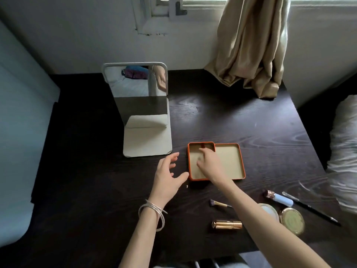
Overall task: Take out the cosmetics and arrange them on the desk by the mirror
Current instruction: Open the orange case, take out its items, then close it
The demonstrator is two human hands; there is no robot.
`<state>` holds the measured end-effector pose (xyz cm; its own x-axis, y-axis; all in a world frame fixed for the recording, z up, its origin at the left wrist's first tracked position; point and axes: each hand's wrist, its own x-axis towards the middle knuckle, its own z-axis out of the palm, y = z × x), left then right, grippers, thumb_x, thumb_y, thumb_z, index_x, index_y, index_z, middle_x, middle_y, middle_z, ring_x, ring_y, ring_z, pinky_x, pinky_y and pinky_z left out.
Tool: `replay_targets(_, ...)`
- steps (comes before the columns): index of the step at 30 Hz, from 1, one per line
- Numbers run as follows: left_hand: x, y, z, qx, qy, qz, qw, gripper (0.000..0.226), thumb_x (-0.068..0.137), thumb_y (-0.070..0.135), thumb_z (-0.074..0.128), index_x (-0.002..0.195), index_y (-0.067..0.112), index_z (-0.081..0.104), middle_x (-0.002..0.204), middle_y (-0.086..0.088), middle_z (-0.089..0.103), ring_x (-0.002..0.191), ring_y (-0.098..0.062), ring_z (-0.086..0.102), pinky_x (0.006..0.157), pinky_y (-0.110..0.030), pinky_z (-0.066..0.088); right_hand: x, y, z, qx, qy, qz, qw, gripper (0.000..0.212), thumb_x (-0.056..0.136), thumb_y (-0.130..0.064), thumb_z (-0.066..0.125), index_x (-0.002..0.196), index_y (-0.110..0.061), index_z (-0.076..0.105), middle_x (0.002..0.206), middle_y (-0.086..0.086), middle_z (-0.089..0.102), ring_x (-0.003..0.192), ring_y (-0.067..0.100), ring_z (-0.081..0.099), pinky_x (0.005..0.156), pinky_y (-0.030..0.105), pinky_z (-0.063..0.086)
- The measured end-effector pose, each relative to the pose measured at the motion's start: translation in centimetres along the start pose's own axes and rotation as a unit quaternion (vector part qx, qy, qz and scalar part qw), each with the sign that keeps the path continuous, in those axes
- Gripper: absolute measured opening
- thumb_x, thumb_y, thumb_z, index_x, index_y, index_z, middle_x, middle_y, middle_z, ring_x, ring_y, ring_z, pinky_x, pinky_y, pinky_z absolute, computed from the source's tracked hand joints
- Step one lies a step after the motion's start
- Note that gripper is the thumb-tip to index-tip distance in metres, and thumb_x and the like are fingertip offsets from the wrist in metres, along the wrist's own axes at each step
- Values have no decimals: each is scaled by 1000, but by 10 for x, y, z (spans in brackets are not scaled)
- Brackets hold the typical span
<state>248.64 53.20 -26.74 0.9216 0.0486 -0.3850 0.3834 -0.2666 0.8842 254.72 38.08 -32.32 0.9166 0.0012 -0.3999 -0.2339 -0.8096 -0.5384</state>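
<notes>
Your orange tin point(190, 161) sits open on the dark wood-grain desk point(241, 122), and it serves as the landmark here. Its deeper tray shows a flat tan floor and a small dark item at the far wall, too blurred to name. Its shallow lid point(230, 161), orange-rimmed with the same tan lining, lies upturned and touching the tin's right side, holding nothing that shows.

Your right hand point(207, 163) reaches down into the tin, fingers curled toward the far wall; I cannot tell whether they pinch anything. Your left hand point(168, 175) hovers just left of the tin, fingers spread and relaxed, holding nothing, thumb near the tin's near-left corner. Thin silver bangles point(154, 211) circle that wrist.

Behind and left of the tin stands the mirror point(139, 93), a rounded rectangular pane tilted back on a flat pale base.

The cosmetics already out lie nearer you than the tin, to its right: a small brush point(219, 204) with a golden handle and dark bristles; a shiny gold cylindrical tube point(227, 224) on its side; a round gold compact point(292, 221) beside a pale round dish point(269, 209) partly hidden by your forearm; a pale blue tube point(279, 198) with a coppery cap; and a slim black pencil point(311, 208).

Far behind the tin, a beige curtain point(249, 45) hangs in soft folds onto the desk.
</notes>
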Motion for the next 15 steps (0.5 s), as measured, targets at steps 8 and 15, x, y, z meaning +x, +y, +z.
replay_targets(8, 19, -18, -21, 9, -32, -1, 999, 58, 77, 8, 72, 125, 30, 48, 121, 6, 48, 109, -8, 50, 79, -14, 42, 6, 2, 4, 93, 93, 49, 990, 41, 82, 4, 57, 122, 0, 55, 119, 15, 63, 111, 28, 58, 93, 28, 42)
replay_targets(15, 27, -19, -20, 15, -80, -5, 997, 57, 78, 9, 71, 127, 27, 48, 124, 8, 46, 112, -7, 49, 87, -21, 41, 0, 8, 22, 76, 109, 52, 990, 46, 79, -2, 65, 122, -9, 53, 111, 8, 64, 104, 23, 58, 88, 29, 43)
